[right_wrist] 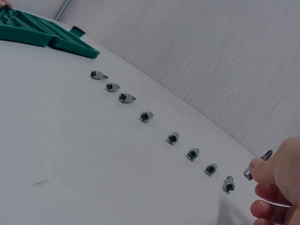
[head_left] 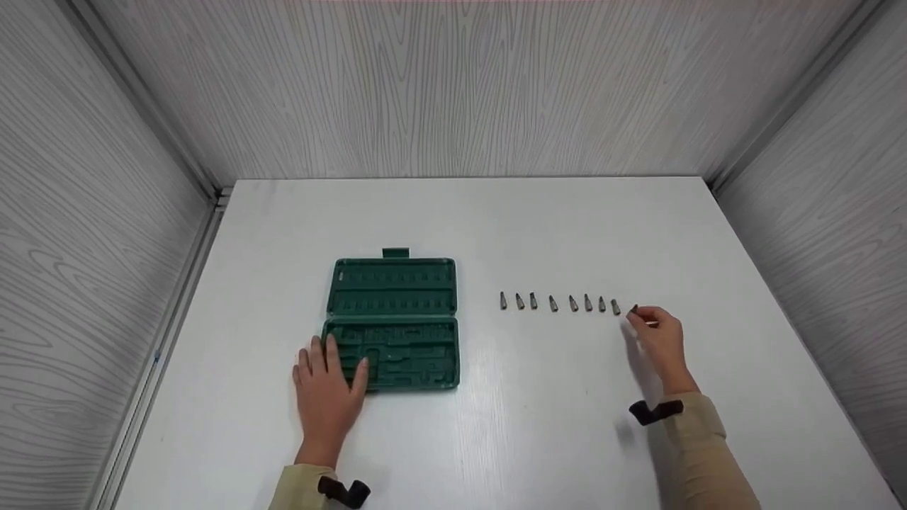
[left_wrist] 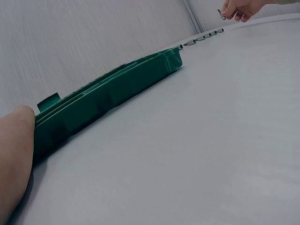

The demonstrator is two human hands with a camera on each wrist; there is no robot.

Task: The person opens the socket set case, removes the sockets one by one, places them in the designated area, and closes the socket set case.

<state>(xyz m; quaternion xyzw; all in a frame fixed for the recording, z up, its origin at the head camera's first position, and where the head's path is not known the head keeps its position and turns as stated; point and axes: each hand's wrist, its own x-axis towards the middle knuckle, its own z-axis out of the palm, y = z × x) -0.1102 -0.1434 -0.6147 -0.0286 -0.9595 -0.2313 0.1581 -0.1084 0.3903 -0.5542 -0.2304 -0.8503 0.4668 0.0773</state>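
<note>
My left hand [head_left: 327,389] lies with straight, spread fingers over the left front corner of an open green plastic tool case [head_left: 391,316]. The thumb reaches over the front rim, and the moulded recesses show beside it. Between thumb and fingertips my right hand [head_left: 662,347] pinches a small metal bit socket [right_wrist: 248,174], tilted, just off the right end of a row. In that row lie several similar bit sockets [head_left: 553,304], their square drive openings facing the right wrist camera. From the left wrist view the pinched piece shows above the table.
The white table [head_left: 538,432] carries the case at left and the row to its right. Wood-grain panels [head_left: 453,92] stand at the back and both sides. A latch tab [head_left: 395,253] sticks up from the case's far edge.
</note>
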